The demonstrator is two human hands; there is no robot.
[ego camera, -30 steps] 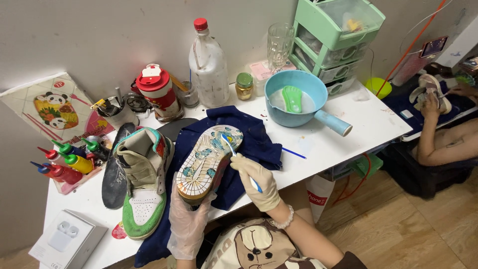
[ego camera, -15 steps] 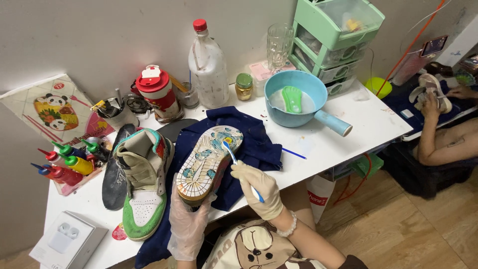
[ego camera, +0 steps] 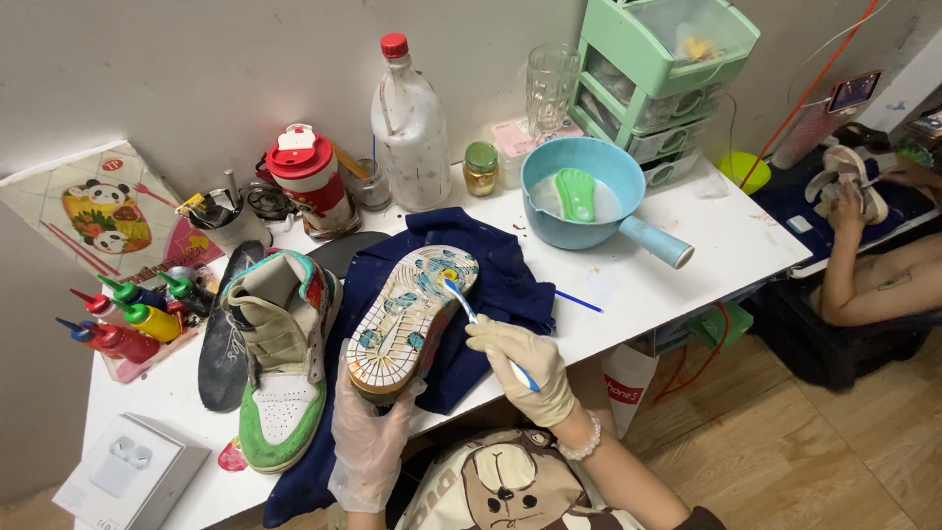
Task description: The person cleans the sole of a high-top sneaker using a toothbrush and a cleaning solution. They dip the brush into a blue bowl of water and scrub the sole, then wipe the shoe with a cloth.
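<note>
Right hand (ego camera: 520, 361), toothbrush (ego camera: 481, 324) against sole (ego camera: 407, 314)

A white bench (ego camera: 726, 236) stood against a plain grey wall (ego camera: 196, 69). Wooden plank flooring (ego camera: 814, 451) lay to the near right. A green drawer unit (ego camera: 667, 69) sat at the far right.

At frame centre-top stands a clear plastic bottle with a red cap (ego camera: 410, 123); right of it, a light-blue plastic basin with a handle (ego camera: 589, 208). A green-and-white high-top sneaker (ego camera: 280, 363) lies lower left, beside coloured squeeze bottles (ego camera: 128, 319).
</note>
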